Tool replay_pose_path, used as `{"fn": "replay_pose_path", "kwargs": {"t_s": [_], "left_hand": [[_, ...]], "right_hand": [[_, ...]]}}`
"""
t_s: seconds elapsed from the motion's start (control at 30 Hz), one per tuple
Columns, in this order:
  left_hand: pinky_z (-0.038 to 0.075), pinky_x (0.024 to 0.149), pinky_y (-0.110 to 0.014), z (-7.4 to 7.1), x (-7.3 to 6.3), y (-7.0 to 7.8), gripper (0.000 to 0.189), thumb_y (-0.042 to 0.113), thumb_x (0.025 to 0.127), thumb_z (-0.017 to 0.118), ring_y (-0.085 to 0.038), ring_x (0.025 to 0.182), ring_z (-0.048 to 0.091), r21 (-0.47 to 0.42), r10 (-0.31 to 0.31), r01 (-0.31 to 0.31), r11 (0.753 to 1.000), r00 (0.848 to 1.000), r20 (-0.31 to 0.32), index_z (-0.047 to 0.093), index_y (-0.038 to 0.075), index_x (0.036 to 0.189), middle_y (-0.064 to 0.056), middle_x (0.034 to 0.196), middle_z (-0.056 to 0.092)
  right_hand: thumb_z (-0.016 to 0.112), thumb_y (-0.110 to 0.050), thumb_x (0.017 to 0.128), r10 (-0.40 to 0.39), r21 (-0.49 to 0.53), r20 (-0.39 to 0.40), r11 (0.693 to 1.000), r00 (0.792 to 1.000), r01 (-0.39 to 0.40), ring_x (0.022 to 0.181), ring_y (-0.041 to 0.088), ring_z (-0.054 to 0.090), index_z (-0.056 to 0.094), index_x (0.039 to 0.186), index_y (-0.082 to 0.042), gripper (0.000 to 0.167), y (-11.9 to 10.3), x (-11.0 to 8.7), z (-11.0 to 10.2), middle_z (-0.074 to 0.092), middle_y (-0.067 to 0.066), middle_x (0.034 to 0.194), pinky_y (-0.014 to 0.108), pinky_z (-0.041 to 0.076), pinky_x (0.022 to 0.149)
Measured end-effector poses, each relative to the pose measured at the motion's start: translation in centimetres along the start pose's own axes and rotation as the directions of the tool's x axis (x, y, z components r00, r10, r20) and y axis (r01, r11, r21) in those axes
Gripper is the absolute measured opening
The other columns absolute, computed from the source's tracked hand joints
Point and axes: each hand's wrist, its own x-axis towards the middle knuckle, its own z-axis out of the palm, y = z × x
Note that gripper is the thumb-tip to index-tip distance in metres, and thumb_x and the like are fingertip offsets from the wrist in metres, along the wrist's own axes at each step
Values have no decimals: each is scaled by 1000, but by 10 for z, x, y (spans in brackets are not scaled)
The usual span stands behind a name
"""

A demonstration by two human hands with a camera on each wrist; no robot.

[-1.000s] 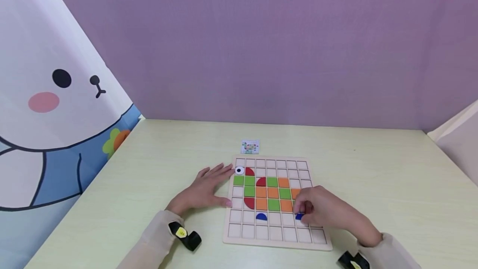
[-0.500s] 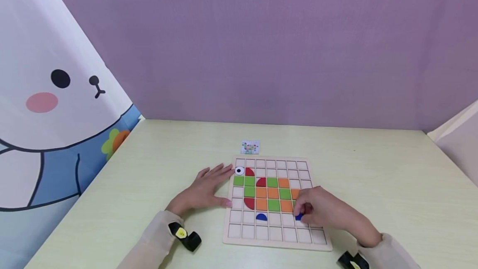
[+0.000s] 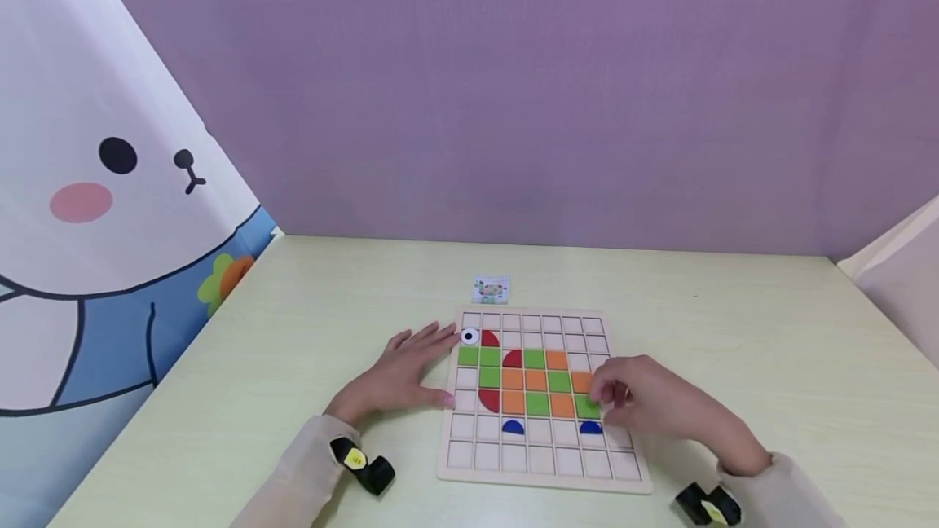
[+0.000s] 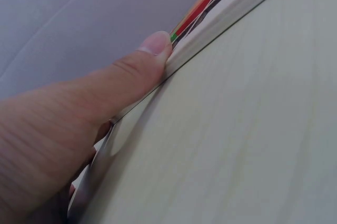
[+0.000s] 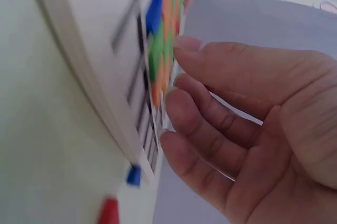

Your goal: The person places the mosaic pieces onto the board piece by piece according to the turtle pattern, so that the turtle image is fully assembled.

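A white gridded board (image 3: 526,457) lies on the table, bearing flat colored pieces. My left hand (image 3: 402,371) rests flat at its left side, fingers spread, thumb (image 4: 155,45) on the edge. Just right of a green square (image 3: 587,407), my right hand (image 3: 656,398) hovers over the board's right side. Its thumb and bent fingers (image 5: 181,110) are apart, with nothing between them. Two blue half-circles sit in one row: the left one (image 3: 513,427) and the right one (image 3: 590,428). Orange and green squares, red quarter-rounds and an eye piece (image 3: 469,336) fill cells above.
Behind the board lies a small picture card (image 3: 491,289). In the right wrist view, a blue piece (image 5: 134,175) and a red piece (image 5: 109,212) are on the table beyond the board's edge. A purple partition (image 3: 513,104) closes off the back.
My right hand has let go of the right blue half-circle and moved up and right, uncovering it and the green square above. My left hand has stayed put.
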Motion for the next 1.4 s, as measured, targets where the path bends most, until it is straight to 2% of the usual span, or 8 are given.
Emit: {"fn": "replay_pose_path", "kwargs": {"t_s": [0.4,0.53,0.83,0.93,1.07,1.17,1.27,1.4], "left_hand": [[6,115,-59,-1,0,0,91,57,77,69,-30,148,10,0,-5,5,1000,1000,2,31,17,150,-2,159,23],[6,115,-59,-1,0,0,91,58,77,69,-30,148,10,0,-6,6,1000,1000,2,31,18,150,-2,159,24],[7,115,-59,-1,-1,0,91,59,77,68,-30,148,10,1,-1,1,1000,1000,0,31,18,150,-2,158,24],[7,115,-59,-1,-1,1,91,58,77,68,-30,148,10,-2,-3,3,1000,1000,1,31,18,150,-2,158,24],[7,115,-59,-2,-1,1,91,57,78,69,-30,148,10,-3,-5,5,1000,1000,3,31,18,150,-2,158,24],[7,115,-59,-1,-1,1,91,58,77,69,-30,148,10,0,-6,6,1000,1000,2,31,18,150,-2,159,24],[7,115,-59,-1,-1,1,91,59,78,68,-30,148,10,5,-5,5,1000,1000,1,31,18,150,-2,159,23],[7,115,-59,-1,-1,1,91,59,78,68,-30,148,10,7,-3,3,1000,1000,-1,31,18,150,-1,159,23]], "right_hand": [[77,-4,74,112,-79,-100,990,989,-120,76,9,52,64,90,-13,23,34,-15,-29,59,-4,84,21,46,61],[78,-3,70,165,-72,-78,983,983,-171,78,13,53,64,93,-12,29,40,-18,-32,59,-3,86,21,46,60],[83,-1,64,271,-1,33,963,962,-271,83,19,49,61,100,-10,43,47,-19,-29,54,2,89,22,46,63],[81,1,66,247,-24,12,969,969,-247,80,18,50,62,99,-9,39,50,-19,-27,55,1,88,22,46,63],[77,0,73,164,-97,-63,981,984,-170,75,11,51,64,92,-10,25,54,-17,-25,58,-3,83,22,46,63],[75,-2,76,143,-119,-114,980,983,-157,71,9,49,64,87,-12,18,56,-15,-23,59,-5,80,21,45,61],[75,-4,76,139,-133,-142,978,980,-158,71,10,48,65,86,-12,16,57,-14,-23,58,-5,79,21,44,60],[77,-3,74,136,-122,-134,981,982,-153,75,12,52,65,88,-11,20,59,-14,-24,59,-4,83,21,47,62]]}}
